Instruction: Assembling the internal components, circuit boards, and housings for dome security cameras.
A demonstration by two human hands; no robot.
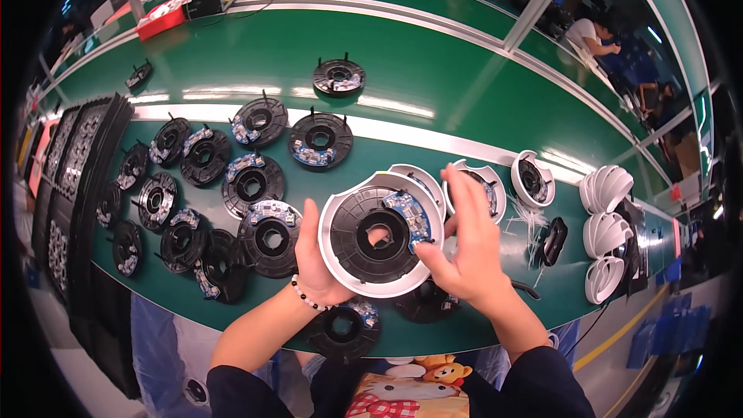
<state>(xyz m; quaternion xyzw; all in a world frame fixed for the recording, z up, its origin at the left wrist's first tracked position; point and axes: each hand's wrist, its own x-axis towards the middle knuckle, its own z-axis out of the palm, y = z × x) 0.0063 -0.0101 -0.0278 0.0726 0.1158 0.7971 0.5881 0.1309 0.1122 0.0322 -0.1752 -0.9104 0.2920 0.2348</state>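
In front of me a white round housing [395,289] is tilted toward me. A black ribbed disc [352,244] with a centre hole sits inside it, and a curved blue circuit board [411,214] lies along the disc's right side. My left hand [316,267] grips the housing from the left and below, thumb up along the rim; a fingertip shows through the centre hole. My right hand [474,255] is at the right rim, its thumb on the board's lower end and its longer fingers stretched upward. The undersides of both hands' grip are hidden.
Several black discs with boards [251,186] spread over the green table's left and middle. Two filled white housings [534,179] stand beyond my right hand. Stacked white shells [605,234], a black part [552,241] and clear strips [529,224] lie right. Black trays [73,178] stand left.
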